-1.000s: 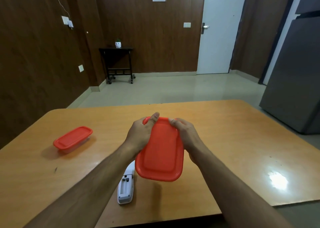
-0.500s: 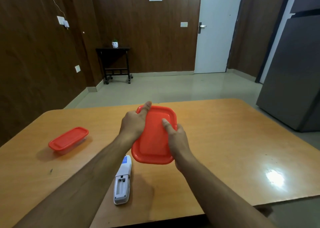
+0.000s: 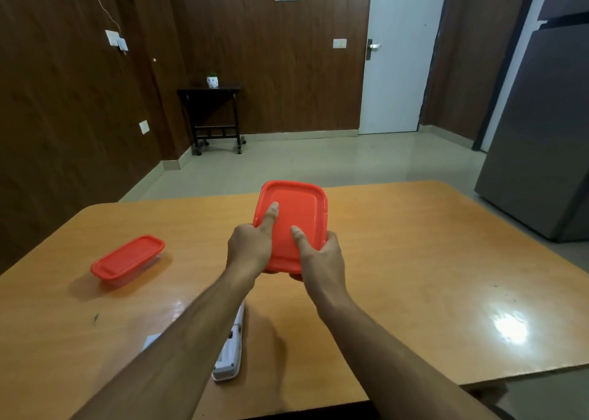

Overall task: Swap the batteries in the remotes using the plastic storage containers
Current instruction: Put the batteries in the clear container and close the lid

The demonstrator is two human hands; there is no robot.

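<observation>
Both hands, left hand (image 3: 250, 249) and right hand (image 3: 322, 255), hold the lidded container (image 3: 291, 222) mid-frame; the remote (image 3: 230, 352) lies open below, so swapping looks barely begun.

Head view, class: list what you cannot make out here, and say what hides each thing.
- Held container: the contents are hidden by its red lid, and the body by the left hand and right hand.
- Both hands' fingers: curled underneath, out of sight.
- White remote: mostly covered by the left forearm; batteries cannot be told.
- Second container: contents unclear under its lid.
</observation>
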